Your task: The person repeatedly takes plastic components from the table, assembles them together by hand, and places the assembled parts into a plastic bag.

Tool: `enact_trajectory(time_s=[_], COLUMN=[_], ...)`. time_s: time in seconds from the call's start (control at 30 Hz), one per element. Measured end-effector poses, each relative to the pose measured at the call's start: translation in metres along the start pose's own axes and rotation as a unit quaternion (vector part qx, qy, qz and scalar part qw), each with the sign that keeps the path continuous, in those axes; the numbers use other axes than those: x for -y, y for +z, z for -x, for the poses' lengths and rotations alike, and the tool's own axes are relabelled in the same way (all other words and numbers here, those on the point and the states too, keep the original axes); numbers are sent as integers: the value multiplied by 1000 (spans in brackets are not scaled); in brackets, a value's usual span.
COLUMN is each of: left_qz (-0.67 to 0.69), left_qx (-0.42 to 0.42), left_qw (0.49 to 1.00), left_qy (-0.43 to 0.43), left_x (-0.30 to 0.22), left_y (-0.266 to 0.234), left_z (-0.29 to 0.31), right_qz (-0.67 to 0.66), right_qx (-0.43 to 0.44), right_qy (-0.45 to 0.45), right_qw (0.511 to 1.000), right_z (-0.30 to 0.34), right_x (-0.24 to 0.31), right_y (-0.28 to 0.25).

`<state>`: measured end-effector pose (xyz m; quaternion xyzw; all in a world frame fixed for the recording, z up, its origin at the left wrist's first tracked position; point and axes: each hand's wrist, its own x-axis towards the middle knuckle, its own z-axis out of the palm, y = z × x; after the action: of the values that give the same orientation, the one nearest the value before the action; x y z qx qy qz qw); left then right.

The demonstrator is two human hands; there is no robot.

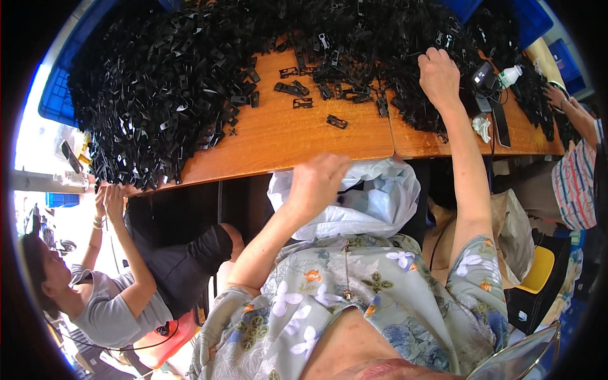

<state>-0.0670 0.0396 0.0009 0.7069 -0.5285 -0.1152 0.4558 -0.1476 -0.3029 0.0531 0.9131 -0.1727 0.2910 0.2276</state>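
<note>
My right hand [438,75] reaches to the edge of a large heap of small black plastic parts [405,38] at the back of the table. Its fingers are curled in a pinch among the parts, and what they grip is hidden. Nearer to me, my left hand [316,190] hangs over the table's front edge, above a white plastic bag [386,212]. Its fingers are drawn together and slightly blurred; whatever they hold cannot be made out. Between the hands lie several loose black clip-like parts, one of them [337,121] apart from the others on the wood.
A second heap [158,95] covers the wooden table's [285,142] left side. Right of my right hand are a black device with a cable [483,75], a white bottle [510,76], a phone [500,123] and crumpled tissue [481,128]. Co-workers sit left [120,285] and right [573,183].
</note>
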Motion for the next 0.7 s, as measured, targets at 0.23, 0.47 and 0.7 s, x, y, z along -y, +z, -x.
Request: enact_trajectory(time_s=[0.23, 0.47, 0.7], left_qz=[-144, -11, 170], left_qx=[-89, -119, -158], left_qw=[982, 992, 967], left_qy=[79, -42, -101], left_x=[7, 22, 30], left_y=[-21, -12, -21], left_z=[-60, -75, -67], right_qz=[-124, -401, -324], right_qx=[-14, 18, -70], right_qy=[-8, 98, 89], right_qw=[992, 911, 939], right_z=[-17, -17, 31], right_x=[38, 42, 51], right_y=[8, 15, -55])
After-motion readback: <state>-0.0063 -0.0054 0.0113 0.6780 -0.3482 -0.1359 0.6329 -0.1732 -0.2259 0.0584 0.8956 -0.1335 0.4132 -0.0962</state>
